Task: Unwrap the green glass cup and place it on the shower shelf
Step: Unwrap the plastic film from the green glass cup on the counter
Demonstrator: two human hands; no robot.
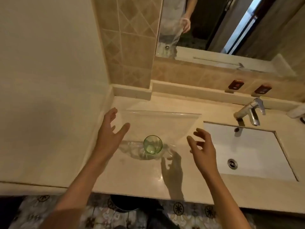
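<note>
A green glass cup (152, 144) stands upright on the beige counter (132, 176), its base on a clear plastic wrap (161, 124) that rises behind it as a tall see-through sheet. My left hand (110, 129) hovers left of the cup with fingers spread, its fingertips at the wrap's left edge. My right hand (202, 146) hovers to the right of the cup, fingers apart and curled, holding nothing. Neither hand touches the cup.
A white rectangular sink (250, 151) with a chrome tap (250, 111) lies to the right. A mirror (231, 25) hangs above the tiled backsplash. The wall (41, 80) closes the left side. A dark bin (125, 202) stands under the counter's front edge.
</note>
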